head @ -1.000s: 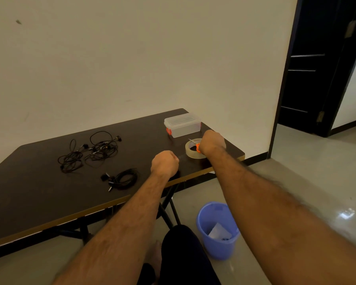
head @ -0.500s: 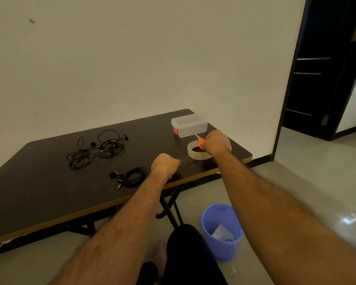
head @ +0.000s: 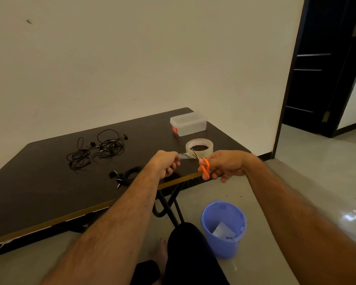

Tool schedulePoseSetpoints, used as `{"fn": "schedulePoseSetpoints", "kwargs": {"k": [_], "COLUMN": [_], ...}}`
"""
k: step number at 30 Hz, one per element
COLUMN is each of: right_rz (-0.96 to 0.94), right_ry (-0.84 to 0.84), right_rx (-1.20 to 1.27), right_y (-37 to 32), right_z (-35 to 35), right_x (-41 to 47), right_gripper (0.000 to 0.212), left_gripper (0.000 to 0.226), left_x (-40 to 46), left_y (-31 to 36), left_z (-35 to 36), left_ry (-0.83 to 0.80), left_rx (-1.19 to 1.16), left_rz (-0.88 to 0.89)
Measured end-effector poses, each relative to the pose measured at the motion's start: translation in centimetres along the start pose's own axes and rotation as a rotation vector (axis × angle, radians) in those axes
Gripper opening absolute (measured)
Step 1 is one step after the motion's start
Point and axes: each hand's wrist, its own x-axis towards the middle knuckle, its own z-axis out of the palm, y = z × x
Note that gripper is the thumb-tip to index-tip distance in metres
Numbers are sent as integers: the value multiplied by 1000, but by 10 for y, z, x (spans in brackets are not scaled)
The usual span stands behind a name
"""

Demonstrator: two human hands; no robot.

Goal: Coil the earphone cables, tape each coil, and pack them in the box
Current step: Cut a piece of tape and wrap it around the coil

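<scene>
Showing a dark brown surface (head: 39, 182) with a light front edge, set against a plain wall, on which all the task items lie. Two loose tangles of black earphone cables (head: 97, 150) sit toward the far left, uncoiled and overlapping each other. A third cable, the coiled earphone (head: 127, 175), lies nearer the front edge, just left of the left forearm, its plug pointing toward the viewer. The box (head: 188, 123), clear plastic with its lid on and a red latch at its left end, stands at the far right of the surface. Just in front of it lies the tape roll (head: 199, 148), flat, transparent, with a pale core; printing on the core is too small to read. A strip of tape (head: 185, 155) runs from the roll leftward to the left hand (head: 165, 163), whose fingers are curled and pinch the strip's free end. The right hand (head: 224, 165) grips orange-handled scissors (head: 202, 164); its fingers are curled through and round the handles, and the blades stand slightly apart, angled up toward the strip beside the roll. On the floor below the surface's edge stands a blue bin (head: 223, 229) holding a scrap of paper.
</scene>
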Motion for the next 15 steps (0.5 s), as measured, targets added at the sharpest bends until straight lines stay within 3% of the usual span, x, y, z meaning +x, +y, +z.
{"fn": "schedulePoseSetpoints", "kwargs": {"k": [3, 7, 15], "right_rz": [7, -29, 29], "right_ry": [-78, -141, -135], "right_rx": [19, 148, 243], "right_y": [2, 1, -2], "right_z": [5, 8, 18], "right_x": [0, 6, 25], "right_gripper": [58, 59, 62], "left_gripper": [15, 15, 13], "left_x": [2, 4, 5], "left_y": [2, 4, 4], "left_z": [0, 0, -2], "left_ry": [3, -5, -45], "left_rx": [-31, -64, -138], "left_rz": [-8, -20, -38]}}
